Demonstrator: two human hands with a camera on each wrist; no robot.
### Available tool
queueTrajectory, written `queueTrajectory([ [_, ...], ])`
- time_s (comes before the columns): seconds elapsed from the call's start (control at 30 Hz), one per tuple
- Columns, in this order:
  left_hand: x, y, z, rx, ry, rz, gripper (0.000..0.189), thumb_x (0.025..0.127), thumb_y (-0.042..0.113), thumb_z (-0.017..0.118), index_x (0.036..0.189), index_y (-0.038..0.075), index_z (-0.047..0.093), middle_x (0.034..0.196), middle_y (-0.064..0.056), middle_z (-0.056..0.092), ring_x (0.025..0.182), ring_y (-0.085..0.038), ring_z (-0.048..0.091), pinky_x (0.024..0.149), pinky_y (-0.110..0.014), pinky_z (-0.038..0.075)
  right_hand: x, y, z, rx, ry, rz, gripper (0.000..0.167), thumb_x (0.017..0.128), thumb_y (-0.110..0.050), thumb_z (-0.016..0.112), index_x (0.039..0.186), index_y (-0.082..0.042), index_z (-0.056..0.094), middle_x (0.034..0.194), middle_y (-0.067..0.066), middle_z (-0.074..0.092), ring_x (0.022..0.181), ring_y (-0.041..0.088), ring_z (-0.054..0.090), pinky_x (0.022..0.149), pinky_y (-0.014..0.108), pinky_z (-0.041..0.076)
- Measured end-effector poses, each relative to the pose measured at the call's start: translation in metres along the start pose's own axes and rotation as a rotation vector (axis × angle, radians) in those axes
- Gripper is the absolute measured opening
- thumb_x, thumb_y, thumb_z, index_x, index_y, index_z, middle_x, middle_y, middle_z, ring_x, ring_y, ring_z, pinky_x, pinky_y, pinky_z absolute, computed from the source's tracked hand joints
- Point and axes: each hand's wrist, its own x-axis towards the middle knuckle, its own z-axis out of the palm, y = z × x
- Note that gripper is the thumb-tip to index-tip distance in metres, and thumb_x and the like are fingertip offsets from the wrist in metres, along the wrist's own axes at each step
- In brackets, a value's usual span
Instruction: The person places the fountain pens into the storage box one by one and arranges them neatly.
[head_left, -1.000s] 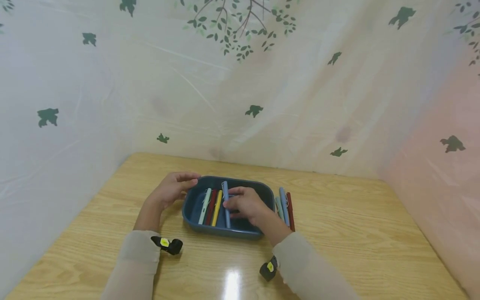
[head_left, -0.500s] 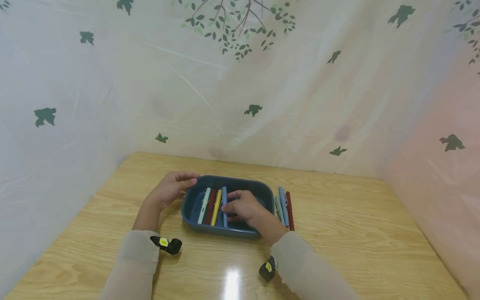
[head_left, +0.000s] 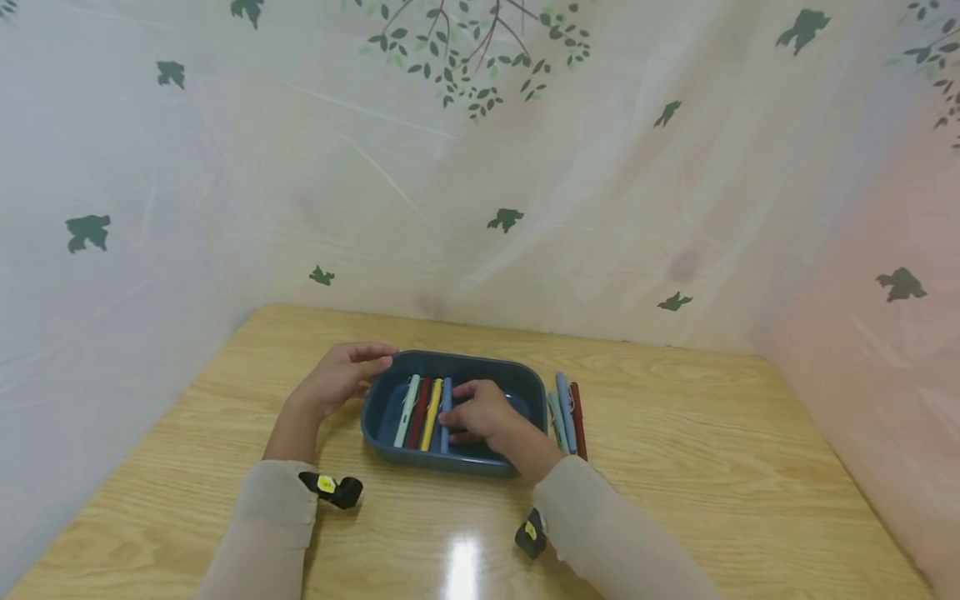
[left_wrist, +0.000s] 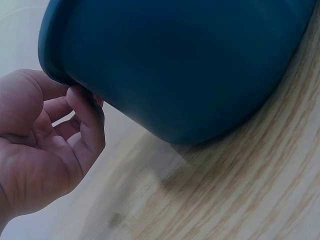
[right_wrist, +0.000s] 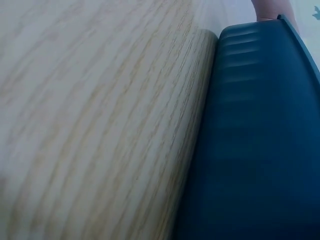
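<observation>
**Right grip point(head_left: 486, 412) closes on a slim light-blue pen point(head_left: 447, 393) inside a dark-blue, rounded rectangular tray point(head_left: 450, 463)**

The right grip, a bare hand, has its fingers curled around the light-blue pen, which lies lengthwise, roughly 12 to 6 o'clock, in the middle of the tray. Its exact fingertip contact is partly hidden. Just beside that pen, toward 9 o'clock, lie a slim yellow pen point(head_left: 431, 417), a slim dark-red pen point(head_left: 420, 414) and a slim mint-green pen point(head_left: 407, 412), all nearly parallel.

The left grip point(head_left: 333, 375), also bare, holds the tray's rim at its 10 o'clock corner; the left wrist view shows fingers bent against the rim's underside.

Outside the tray, near its 3 o'clock end, three more slim pens lie close together: a grey-green pen point(head_left: 557, 421) nearest the tray, then a blue pen point(head_left: 566, 412), then a brick-red pen point(head_left: 578, 421). They slant from 11 to 5.

Everything rests on a light wood-grain surface point(head_left: 720, 467). Toward 12 o'clock hangs a pale sheet point(head_left: 420, 192) printed with green birds and leafy branches.
</observation>
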Motion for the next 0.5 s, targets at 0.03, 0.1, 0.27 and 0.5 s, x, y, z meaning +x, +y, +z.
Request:
queueTrajectory([
  [0.03,0.0002,-0.0003,0.0000,-0.001,0.003,-0.003,0.041,0.104,0.027,0.064,0.139,0.005,0.061,0.135,-0.015,0.062,0.110,-0.024,0.062,0.088,-0.038,0.055,0.0006,-0.0005,0.0007,0.002,0.007,0.011,0.052,0.087,0.008,0.074,0.135,0.002,0.054,0.104,0.018,0.064,0.076,0.020,0.068,0.069,0.031,0.060],
  [0.1,0.0005,-0.0004,-0.0001,-0.005,0.007,-0.005,0.040,0.104,0.026,0.064,0.138,0.005,0.062,0.136,-0.014,0.062,0.111,-0.025,0.062,0.089,-0.038,0.055,0.0012,-0.0014,0.0022,0.006,0.017,0.025,0.051,0.087,0.010,0.074,0.134,0.002,0.054,0.104,0.018,0.063,0.073,0.019,0.068,0.069,0.031,0.060],
  [0.27,0.0002,-0.0005,-0.0004,-0.010,0.008,-0.006,0.039,0.104,0.025,0.063,0.138,0.006,0.062,0.137,-0.013,0.060,0.113,-0.025,0.061,0.089,-0.039,0.055,0.0022,-0.0019,0.0042,0.023,0.028,0.037,0.049,0.087,0.012,0.072,0.132,0.003,0.054,0.102,0.019,0.063,0.067,0.018,0.068,0.070,0.032,0.061],
  [0.5,0.0008,-0.0005,-0.0001,-0.014,0.004,-0.010,0.039,0.103,0.026,0.064,0.137,0.006,0.062,0.135,-0.013,0.062,0.111,-0.024,0.062,0.089,-0.038,0.055,0.0014,0.0007,0.0036,0.052,0.042,0.016,0.046,0.088,0.013,0.070,0.130,0.004,0.056,0.099,0.019,0.066,0.065,0.019,0.071,0.069,0.032,0.061],
])
